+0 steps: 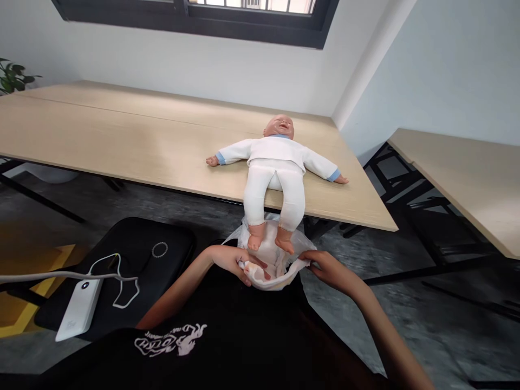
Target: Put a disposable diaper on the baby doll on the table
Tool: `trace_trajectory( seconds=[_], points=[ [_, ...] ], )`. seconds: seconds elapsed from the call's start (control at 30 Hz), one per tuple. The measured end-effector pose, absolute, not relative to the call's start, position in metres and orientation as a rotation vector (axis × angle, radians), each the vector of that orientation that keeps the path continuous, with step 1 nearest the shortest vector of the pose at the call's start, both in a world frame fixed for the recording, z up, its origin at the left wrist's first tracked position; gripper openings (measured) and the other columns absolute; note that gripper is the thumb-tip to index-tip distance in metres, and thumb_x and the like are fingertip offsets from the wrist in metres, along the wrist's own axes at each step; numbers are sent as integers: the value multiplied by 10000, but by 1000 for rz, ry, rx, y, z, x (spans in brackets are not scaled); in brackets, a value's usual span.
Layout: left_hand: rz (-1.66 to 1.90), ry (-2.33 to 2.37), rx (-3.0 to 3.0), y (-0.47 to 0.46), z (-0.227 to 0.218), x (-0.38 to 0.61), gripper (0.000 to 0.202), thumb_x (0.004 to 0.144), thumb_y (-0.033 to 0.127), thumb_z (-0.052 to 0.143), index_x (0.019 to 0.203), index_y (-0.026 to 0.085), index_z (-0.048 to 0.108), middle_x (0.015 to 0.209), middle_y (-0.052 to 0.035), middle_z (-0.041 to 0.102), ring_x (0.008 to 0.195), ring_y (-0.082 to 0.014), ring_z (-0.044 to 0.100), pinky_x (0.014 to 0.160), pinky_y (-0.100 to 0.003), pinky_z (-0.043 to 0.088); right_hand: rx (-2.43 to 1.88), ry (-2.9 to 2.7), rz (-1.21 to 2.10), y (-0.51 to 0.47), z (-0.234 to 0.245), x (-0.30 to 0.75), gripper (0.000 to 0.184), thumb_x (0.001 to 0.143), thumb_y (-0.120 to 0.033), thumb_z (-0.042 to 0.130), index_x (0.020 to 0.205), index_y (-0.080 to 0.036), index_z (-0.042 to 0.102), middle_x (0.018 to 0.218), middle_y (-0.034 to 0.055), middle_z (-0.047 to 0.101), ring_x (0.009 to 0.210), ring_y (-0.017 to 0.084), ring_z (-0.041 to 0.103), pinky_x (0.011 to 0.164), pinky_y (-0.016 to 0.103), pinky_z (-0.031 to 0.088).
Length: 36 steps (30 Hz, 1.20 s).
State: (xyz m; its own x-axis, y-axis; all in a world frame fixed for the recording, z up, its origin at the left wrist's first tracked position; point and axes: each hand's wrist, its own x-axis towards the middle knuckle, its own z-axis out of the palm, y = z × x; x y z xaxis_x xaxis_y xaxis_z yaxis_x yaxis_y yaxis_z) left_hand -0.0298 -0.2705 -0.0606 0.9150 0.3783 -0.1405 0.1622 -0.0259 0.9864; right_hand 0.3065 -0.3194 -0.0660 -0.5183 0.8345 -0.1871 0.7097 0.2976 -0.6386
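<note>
A baby doll (276, 168) in a white outfit with blue cuffs lies on its back on the wooden table (170, 146). Its legs hang over the front edge, and its bare feet come down at a white diaper (272, 281) spread wide beneath them. My left hand (238, 262) is closed on the diaper's left side, some fingers reaching inside it. At the opposite side my right hand (319, 265) pinches the edge between thumb and fingers. The diaper's far part is partly hidden behind the doll's feet.
To the left, a black chair seat (134, 260) carries a white power bank (81, 309) with a white cable (117, 276). Another table (467, 173) stands at the right, with dark folded frames (398, 168) beside it. A window (252, 24) is in the back wall.
</note>
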Motion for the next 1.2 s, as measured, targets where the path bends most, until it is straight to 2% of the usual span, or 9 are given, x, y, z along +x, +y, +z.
trace_trajectory(
  seconds=[0.1,0.3,0.47,0.67,0.73,0.87,0.93,1.03,1.2],
  points=[
    [2,231,1624,-266,-65,-32,589,788,463,888,1310,217,768,1414,-70,691,1489,-295,507,1255,-344,374,-1370,-2336,1002,-316,-63,309,437,861,-93,438,1164,-169,742,1169,108,760,1078,246,729,977,373,573],
    [29,197,1661,-263,-70,-32,537,835,453,847,1308,210,774,1403,-85,697,1511,-309,477,1262,-364,374,-1388,-2314,1031,-312,-65,314,372,939,-189,462,1213,-183,714,1235,111,742,1124,261,721,994,414,567],
    [103,99,1605,-264,-70,-31,373,875,501,795,1107,216,860,1300,-80,750,1419,-324,583,1283,-386,348,-1350,-2272,1100,-304,-75,317,333,936,-221,534,1211,-170,715,1192,124,752,1039,241,737,937,377,591],
    [-36,138,1505,-265,-61,-31,480,745,673,852,884,214,882,1267,-108,761,1435,-328,565,1283,-358,330,-1463,-2281,871,-296,-95,332,394,854,-114,531,1190,-150,732,1173,139,754,1067,255,740,975,407,598],
    [-35,98,1490,-265,-59,-32,483,754,656,855,951,216,881,1320,-106,737,1439,-320,561,1299,-363,301,-1470,-2318,755,-296,-99,332,375,900,-181,581,1248,-156,718,1279,155,722,1187,299,703,1079,488,546],
    [5,-7,1480,-264,-51,-36,521,795,581,860,1167,215,840,1393,-112,695,1418,-317,585,1317,-391,279,-1640,-2334,336,-298,-96,319,400,946,-286,632,1321,-161,695,1417,193,643,1393,416,555,1234,720,250],
    [4,5,1468,-264,-43,-37,601,803,594,849,1269,217,796,1409,-104,686,1468,-315,534,1315,-386,285,-1714,-2305,297,-298,-92,311,329,976,-292,579,1238,-159,725,1371,188,670,1348,404,590,1211,673,311],
    [16,31,1450,-267,-29,-39,723,796,677,815,1335,199,757,1421,-113,677,1502,-328,489,1303,-383,313,-1889,-2248,613,-300,-87,296,389,1037,-415,478,933,-158,751,1047,164,764,1015,337,728,916,437,525],
    [-42,159,1454,-271,-25,-38,721,902,811,575,1113,182,855,1309,-101,744,1439,-295,566,1281,-326,348,-2027,-1924,1357,-306,-107,269,584,1030,-571,448,673,-172,680,819,138,746,780,254,700,726,334,469]
  ],
)
